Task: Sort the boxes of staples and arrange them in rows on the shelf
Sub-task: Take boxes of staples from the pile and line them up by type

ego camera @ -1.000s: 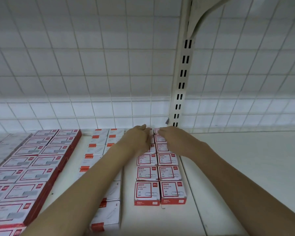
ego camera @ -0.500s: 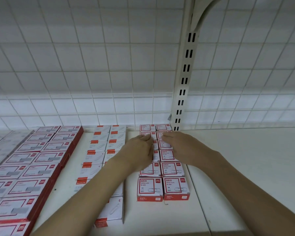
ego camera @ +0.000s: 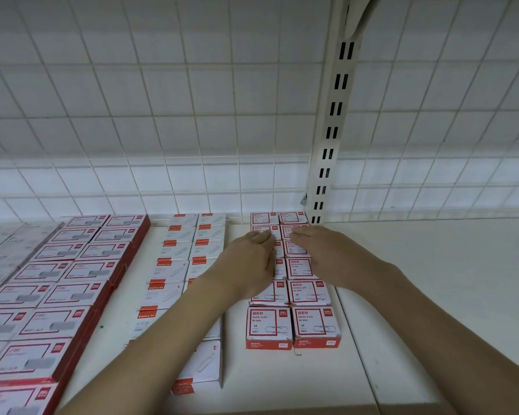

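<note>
1. Hands lie flat on the double column of small red-and-white paper-clip boxes (ego camera: 294, 298): the left hand (ego camera: 249, 262) on its left row, the right hand (ego camera: 330, 256) on its right row, fingers straight and pointing towards the back of the shelf (ego camera: 432, 295), gripping nothing.
2. Fingertips of both hands nearly meet over the seam between the two rows, just short of the rearmost boxes by the wire grid backing (ego camera: 192, 115).
3. Nearer than the wrists, the two front boxes of this column stand uncovered, side by side and touching.
4. Left of the left forearm runs a double column of white boxes with orange labels (ego camera: 177, 265), partly hidden by that arm.
5. Further left sit larger red-edged boxes (ego camera: 81, 274) in close rows.
6. Beyond the right hand's fingers rises the slotted upright (ego camera: 331, 121); right of that hand the shelf is bare white.
</note>
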Action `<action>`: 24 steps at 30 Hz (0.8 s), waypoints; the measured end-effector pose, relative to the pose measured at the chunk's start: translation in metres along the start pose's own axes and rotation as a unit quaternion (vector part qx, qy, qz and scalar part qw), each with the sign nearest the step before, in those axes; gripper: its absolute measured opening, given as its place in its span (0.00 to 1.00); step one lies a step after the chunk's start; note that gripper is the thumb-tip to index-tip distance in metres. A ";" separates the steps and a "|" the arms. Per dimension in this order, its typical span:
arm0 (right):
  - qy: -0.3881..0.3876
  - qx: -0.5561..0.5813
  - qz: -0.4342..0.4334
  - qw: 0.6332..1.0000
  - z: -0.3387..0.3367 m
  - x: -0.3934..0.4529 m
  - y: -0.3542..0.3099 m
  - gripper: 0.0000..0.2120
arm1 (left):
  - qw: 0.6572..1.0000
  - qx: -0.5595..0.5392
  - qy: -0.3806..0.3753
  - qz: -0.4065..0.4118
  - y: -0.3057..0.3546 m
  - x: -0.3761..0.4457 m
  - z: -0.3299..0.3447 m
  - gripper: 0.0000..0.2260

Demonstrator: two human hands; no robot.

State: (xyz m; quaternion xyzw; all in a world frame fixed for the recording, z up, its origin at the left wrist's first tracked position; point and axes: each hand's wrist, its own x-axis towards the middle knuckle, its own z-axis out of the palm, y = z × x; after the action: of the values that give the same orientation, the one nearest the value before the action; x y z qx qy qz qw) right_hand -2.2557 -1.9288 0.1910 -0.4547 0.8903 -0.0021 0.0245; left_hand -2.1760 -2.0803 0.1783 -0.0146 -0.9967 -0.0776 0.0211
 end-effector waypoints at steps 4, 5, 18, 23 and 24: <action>-0.003 -0.003 0.002 1.000 0.000 0.001 0.001 0.23 | 1.000 0.000 -0.007 -0.003 0.001 0.001 0.000 0.22; -0.004 -0.002 0.003 1.000 0.000 0.002 0.002 0.23 | 1.000 0.001 -0.009 -0.002 0.001 0.001 0.000 0.22; 0.057 0.047 -0.016 0.997 0.006 -0.032 -0.009 0.18 | 1.000 0.028 -0.009 0.009 0.011 -0.022 0.007 0.22; 0.049 0.058 -0.021 0.997 0.008 -0.034 -0.009 0.21 | 0.999 0.030 -0.017 -0.008 0.014 -0.022 0.008 0.23; 0.046 0.060 -0.019 0.997 0.008 -0.033 -0.008 0.21 | 0.999 0.031 -0.020 -0.011 0.015 -0.021 0.008 0.23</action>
State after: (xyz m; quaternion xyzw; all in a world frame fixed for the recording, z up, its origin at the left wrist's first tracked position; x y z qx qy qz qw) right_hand -2.2296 -1.9062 0.1847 -0.4690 0.8798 -0.0766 0.0104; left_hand -2.1545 -2.0648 0.1713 -0.0048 -0.9989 -0.0464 0.0011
